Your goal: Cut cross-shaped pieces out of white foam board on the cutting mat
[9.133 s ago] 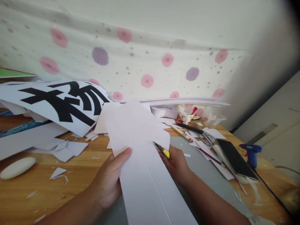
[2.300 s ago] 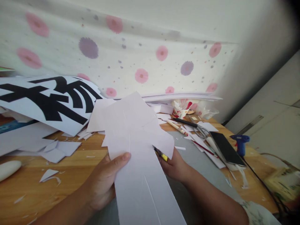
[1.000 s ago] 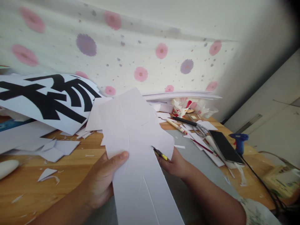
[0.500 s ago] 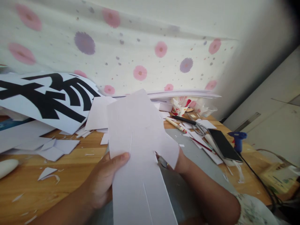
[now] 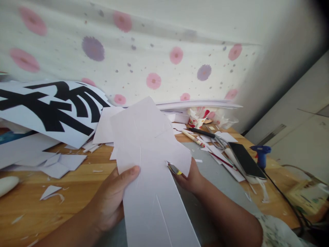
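Note:
A long white foam board piece is held up in front of me, with a thin slit in its lower part. My left hand grips its left edge, thumb flat on the front and fingers hidden behind. My right hand is partly hidden behind the board's right flap, closed around a small craft knife. The knife's pointed blade pokes out at the inner corner below that flap, touching the board's edge. The knife's handle is mostly out of sight.
A grey cutting mat lies under the board. White offcuts and a sheet with bold black shapes lie left. At right are scissors, a black phone, a blue glue gun and a paper cup.
The board has shifted slightly left and tilted. My right hand and the knife have moved a little left and up, and more of the hand and blade shows.

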Available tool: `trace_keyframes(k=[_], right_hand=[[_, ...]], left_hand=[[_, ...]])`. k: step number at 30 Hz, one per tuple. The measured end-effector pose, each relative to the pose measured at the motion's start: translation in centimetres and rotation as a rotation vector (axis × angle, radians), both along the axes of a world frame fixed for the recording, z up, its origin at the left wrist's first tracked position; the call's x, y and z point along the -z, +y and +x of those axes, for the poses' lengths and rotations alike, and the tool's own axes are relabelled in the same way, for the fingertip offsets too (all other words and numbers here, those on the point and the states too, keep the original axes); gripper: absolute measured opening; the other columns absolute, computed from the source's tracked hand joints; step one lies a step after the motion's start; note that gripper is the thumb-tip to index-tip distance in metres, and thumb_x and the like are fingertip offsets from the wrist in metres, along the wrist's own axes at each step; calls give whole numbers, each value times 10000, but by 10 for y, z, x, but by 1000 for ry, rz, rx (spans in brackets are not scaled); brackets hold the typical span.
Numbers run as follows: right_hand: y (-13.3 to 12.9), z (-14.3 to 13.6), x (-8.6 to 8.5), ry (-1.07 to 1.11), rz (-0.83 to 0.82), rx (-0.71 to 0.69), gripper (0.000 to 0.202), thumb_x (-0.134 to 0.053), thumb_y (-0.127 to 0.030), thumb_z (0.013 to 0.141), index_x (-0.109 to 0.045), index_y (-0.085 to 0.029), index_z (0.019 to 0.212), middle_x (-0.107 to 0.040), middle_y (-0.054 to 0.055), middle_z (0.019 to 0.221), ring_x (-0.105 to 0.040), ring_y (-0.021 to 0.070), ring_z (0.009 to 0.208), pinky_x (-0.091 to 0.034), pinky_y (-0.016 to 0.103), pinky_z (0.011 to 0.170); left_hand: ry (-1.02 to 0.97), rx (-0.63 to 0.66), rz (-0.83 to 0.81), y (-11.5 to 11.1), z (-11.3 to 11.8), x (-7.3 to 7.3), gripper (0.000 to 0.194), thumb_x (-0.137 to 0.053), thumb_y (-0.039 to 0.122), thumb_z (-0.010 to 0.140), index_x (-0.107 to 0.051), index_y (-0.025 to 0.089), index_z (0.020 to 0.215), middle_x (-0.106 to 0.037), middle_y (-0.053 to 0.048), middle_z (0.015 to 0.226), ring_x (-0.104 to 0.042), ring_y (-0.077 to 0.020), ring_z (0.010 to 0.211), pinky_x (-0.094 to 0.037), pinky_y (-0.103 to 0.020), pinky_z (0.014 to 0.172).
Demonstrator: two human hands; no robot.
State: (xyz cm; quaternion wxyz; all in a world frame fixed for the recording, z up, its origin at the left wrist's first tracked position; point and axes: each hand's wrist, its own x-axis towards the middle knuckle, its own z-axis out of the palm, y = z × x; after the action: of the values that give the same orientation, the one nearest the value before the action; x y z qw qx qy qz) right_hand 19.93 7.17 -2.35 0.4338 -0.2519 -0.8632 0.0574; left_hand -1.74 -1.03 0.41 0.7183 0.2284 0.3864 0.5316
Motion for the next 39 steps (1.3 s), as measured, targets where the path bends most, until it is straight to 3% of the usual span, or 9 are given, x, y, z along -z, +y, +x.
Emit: trace_keyframes(k=[4, 11, 16, 21, 27, 33, 39], right_hand=[[1, 0, 4, 1, -49, 20, 195, -515, -137, 787, -560, -283, 909, -679, 3, 736, -648, 201, 648, -505, 281, 589], [3, 1, 5, -6, -60, 28, 167, -526, -159, 799, -599, -272, 899, -693, 16, 743, -655, 200, 650, -522, 275, 592], [1, 0, 3, 19, -40, 105, 156, -520, -144, 796, -616, -252, 855, -702, 35, 749, -667, 202, 671, -541, 282, 617], [0, -6, 6, 65, -31, 199, 127, -530, -146, 794, -598, -251, 807, -685, 43, 728, -666, 225, 668, -524, 306, 605], [-2, -16, 17, 123, -55, 311, 120, -523, -150, 760, -559, -254, 710, -646, 28, 680, -629, 213, 630, -469, 291, 560], [-7, -27, 16, 173, -87, 358, 145, -528, -232, 831, -590, -246, 701, -635, 33, 672, -609, 220, 607, -451, 304, 545], [-9, -32, 18, 192, -122, 326, 76, -553, -232, 812, -614, -255, 773, -671, 39, 740, -629, 228, 650, -492, 317, 590]], left_hand=[[3, 7, 8, -1, 2, 0, 536, -883, 279, 684, -727, 195, 1190, -802, -116, 881, -769, -322, 796, -630, -367, 687], [-35, -78, 57, -7, 16, -11, 548, -896, 242, 644, -737, 212, 1168, -805, -94, 898, -759, -343, 910, -623, -382, 775], [-27, -76, 53, -8, 17, -8, 536, -871, 306, 698, -721, 198, 1202, -803, -113, 921, -759, -350, 908, -624, -403, 775], [-9, -116, 78, -8, 18, -5, 551, -907, 341, 656, -730, 223, 1164, -802, -95, 950, -757, -338, 907, -623, -388, 776], [-29, -120, 25, -9, 19, -1, 544, -898, 340, 669, -731, 221, 1172, -800, -93, 969, -752, -340, 926, -618, -397, 798], [-83, -80, -15, -7, 16, -1, 498, -866, 364, 714, -742, 215, 1173, -805, -96, 936, -760, -343, 903, -623, -409, 798], [-146, -42, -73, -11, 18, -6, 441, -870, 386, 705, -772, 194, 1090, -805, -111, 915, -770, -336, 823, -626, -429, 800]])
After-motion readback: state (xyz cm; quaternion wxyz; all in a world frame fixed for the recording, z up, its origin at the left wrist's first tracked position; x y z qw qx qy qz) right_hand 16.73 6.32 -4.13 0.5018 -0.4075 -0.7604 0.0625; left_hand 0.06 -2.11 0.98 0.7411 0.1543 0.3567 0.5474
